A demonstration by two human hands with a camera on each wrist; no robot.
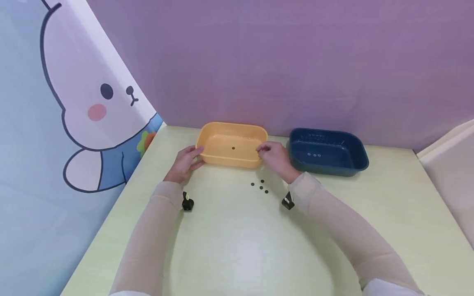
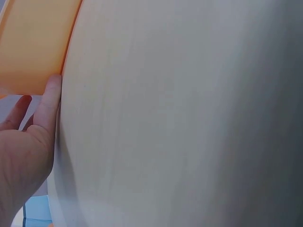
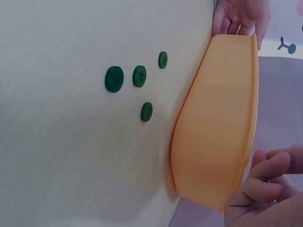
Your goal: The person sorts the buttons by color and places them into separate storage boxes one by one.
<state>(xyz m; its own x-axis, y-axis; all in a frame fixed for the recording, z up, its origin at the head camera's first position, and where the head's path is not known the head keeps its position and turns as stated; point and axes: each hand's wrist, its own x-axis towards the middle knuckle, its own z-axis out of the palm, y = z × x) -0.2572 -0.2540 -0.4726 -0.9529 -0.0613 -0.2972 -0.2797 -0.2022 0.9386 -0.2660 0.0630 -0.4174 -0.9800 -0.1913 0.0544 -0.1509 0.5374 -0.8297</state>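
Note:
My left hand (image 1: 184,162) grips the left end of a yellow plastic tray (image 1: 229,161), with the thumb at its rim and the fingers against the outer side. A dark green button (image 1: 233,148) lies on the tray's floor. At the opposite end, my right hand (image 1: 275,158) is over the rim with its fingertips drawn together. I cannot tell whether a button is between them. Several green buttons (image 3: 139,76) lie on the table in front of the tray, clearly seen in the right wrist view.
To the right stands a dark blue tray (image 1: 329,167) holding 3 light-coloured buttons (image 1: 314,155). Both trays are at the back of the pale table (image 1: 229,238), close to a purple backdrop (image 1: 259,61). A cartoon-printed cloth (image 1: 74,123) hangs at the left.

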